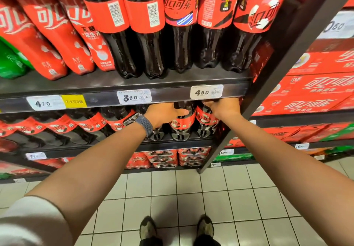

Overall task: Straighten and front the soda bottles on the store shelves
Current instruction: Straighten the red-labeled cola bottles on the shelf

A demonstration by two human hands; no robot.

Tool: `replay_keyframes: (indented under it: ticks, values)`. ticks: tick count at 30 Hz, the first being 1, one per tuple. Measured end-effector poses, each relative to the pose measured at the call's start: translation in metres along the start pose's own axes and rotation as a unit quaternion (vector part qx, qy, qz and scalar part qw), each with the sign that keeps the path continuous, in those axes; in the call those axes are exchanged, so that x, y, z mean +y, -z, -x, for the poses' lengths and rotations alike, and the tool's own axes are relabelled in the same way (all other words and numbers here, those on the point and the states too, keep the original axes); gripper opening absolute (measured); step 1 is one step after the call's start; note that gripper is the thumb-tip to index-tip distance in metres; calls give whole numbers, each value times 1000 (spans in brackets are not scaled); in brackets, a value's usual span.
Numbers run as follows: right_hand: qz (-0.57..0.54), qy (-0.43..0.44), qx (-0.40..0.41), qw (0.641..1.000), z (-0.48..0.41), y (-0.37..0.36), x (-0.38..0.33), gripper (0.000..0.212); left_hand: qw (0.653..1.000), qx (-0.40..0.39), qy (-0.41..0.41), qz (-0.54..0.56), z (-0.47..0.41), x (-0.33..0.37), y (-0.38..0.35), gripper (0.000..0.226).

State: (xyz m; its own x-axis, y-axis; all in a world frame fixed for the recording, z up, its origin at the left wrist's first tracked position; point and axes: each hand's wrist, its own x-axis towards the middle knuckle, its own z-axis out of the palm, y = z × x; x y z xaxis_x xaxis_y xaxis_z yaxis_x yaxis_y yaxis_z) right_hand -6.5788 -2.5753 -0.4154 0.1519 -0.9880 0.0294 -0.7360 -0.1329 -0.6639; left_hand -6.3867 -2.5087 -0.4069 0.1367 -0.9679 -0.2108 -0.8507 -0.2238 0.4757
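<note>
**Both hands on the last two cola bottles of the lower shelf**

You had both arms stretched in under the price rail [168, 95]. Your left hand [164, 116], with a watch [137, 120] on its wrist, was curled round the shoulder of the next-to-last bottle [182, 126], thumb across its front. Your right hand [225, 108] was wrapped over the top of the end bottle [206, 122], just beside the shelf upright [268, 85]. Both bottles stood upright at the front of the shelf, red labels toward you. On the shelf above, two upper bottles [115, 14] showed their barcodes outward.
</note>
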Motion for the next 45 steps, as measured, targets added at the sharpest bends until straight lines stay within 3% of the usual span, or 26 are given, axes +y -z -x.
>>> replay_keyframes:
  ticks: [6, 10, 12, 16, 19, 24, 31, 37, 41, 45]
  values:
    - [19, -1, -28, 999, 0, 7, -1, 28, 996, 72, 35, -28, -2, 9, -9, 63]
    - [-74, 2, -39, 997, 3, 9, -3, 34, 1000, -24, -1, -17, -6, 5, 2, 62]
    - [-32, 7, -19, 999, 3, 7, -4, 38, 999, -41, 21, -27, -7, 3, 4, 59]
    - [-3, 7, -46, 999, 0, 9, -3, 36, 997, 37, 50, -45, -2, 8, -5, 59]
    - [16, 2, -87, 996, 0, 12, -5, 30, 996, 73, 24, -51, 1, 11, -6, 64]
    - [-19, -37, -86, 995, 4, 10, -6, 24, 996, 68, -12, -64, 5, 7, -4, 66]
    - [-48, -57, -53, 996, 6, 3, -2, 21, 987, 125, -10, -102, 7, 11, -11, 61]
    - [-35, 45, -20, 998, 28, 16, -3, 44, 986, 156, -60, -21, 35, 13, -16, 65]
    - [-28, 130, -39, 990, 64, 36, -3, 57, 993, 94, -71, -29, 72, 15, -17, 68]
    - [64, 119, -24, 990, 75, 72, -15, 26, 995, 1, -102, -17, 94, 28, 18, 66]
